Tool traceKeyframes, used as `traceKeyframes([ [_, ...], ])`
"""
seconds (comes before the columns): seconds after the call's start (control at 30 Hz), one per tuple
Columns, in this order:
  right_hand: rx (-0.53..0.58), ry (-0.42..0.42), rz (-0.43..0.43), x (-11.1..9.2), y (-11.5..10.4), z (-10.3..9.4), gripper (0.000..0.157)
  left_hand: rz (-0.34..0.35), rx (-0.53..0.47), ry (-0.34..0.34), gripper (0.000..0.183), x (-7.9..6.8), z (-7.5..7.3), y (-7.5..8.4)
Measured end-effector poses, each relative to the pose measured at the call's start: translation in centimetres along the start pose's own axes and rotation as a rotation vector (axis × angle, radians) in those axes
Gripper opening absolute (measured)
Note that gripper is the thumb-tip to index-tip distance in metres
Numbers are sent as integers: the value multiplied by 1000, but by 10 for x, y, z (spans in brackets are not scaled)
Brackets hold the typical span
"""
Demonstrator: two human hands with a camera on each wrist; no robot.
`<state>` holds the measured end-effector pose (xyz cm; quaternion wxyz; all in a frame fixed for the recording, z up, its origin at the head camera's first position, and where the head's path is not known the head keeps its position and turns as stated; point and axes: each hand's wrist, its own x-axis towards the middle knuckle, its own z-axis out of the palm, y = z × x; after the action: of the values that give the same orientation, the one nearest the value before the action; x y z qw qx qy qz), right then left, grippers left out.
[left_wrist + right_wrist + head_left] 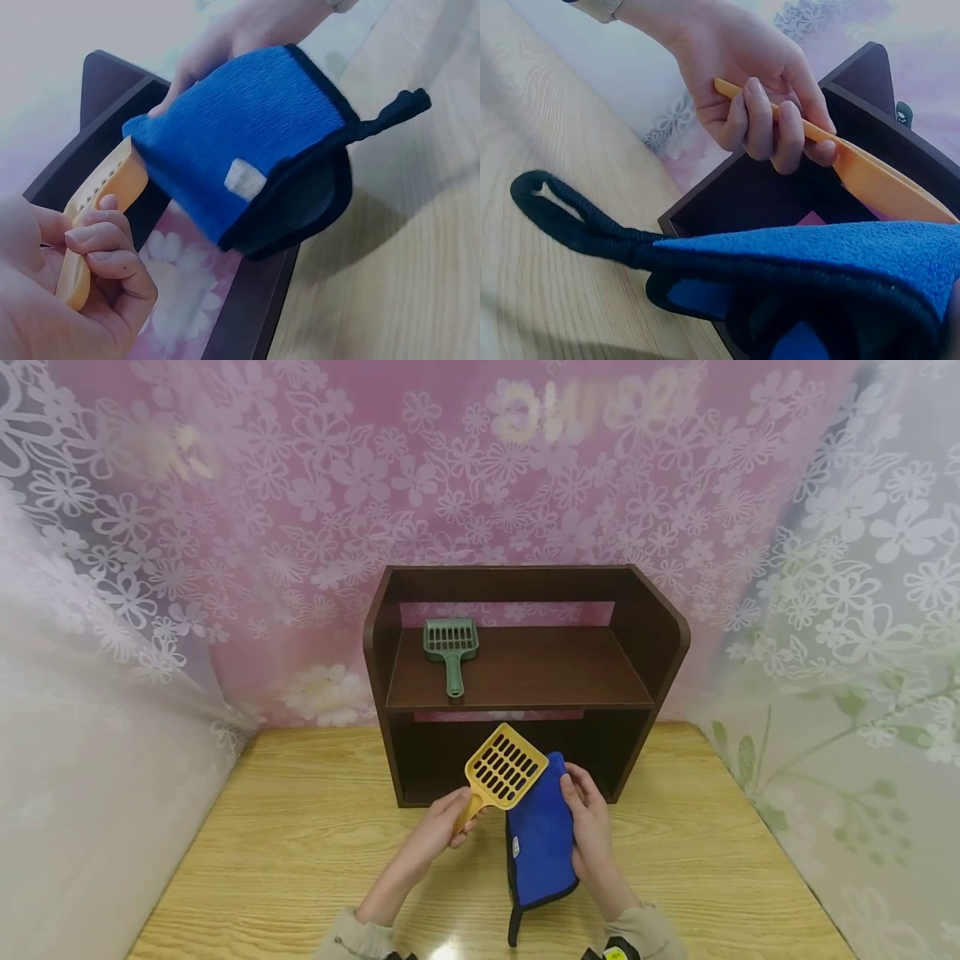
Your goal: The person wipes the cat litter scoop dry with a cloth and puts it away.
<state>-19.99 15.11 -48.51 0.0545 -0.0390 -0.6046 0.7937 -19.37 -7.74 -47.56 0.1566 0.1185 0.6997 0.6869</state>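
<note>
My left hand (447, 818) grips a yellow litter scoop (507, 767) by its handle, its slotted head tilted up. The fingers curl round the handle (769, 112) in the right wrist view. My right hand (591, 822) holds a folded blue towel (542, 843) along its right side, thumb on the near face. Black trim runs along the towel's edge, with a small white tag (245, 179) and a black loop (562, 214) hanging from one corner. The scoop's head overlaps the towel's top left part in the head view. Both are held above the table, in front of a shelf.
A dark brown two-level shelf (540, 672) stands at the back of the wooden table (315, 860). On its upper level, at the left, lies a green litter scoop (452, 647), handle toward me. Flowered curtains (360, 510) hang behind and on both sides.
</note>
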Motion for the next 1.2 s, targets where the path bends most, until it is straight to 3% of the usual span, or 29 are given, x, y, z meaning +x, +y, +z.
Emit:
traceKeyframes([
  [0.3,59,-64,23,-10,11,14,40,33,-109,21,43,4,17,-2],
  [0.47,23,-97,92,-20,22,20,37,29,-131,59,44,4,21,10],
  [0.67,50,-132,130,-23,28,21,35,22,-138,83,44,9,24,4],
  [0.83,130,-117,120,-17,13,16,32,34,-131,55,44,6,27,4],
  [1.03,171,-53,82,-5,-12,7,36,30,-120,-25,43,3,30,-1],
  [1.2,170,-5,79,6,-12,1,39,18,-111,-51,42,1,34,-2],
])
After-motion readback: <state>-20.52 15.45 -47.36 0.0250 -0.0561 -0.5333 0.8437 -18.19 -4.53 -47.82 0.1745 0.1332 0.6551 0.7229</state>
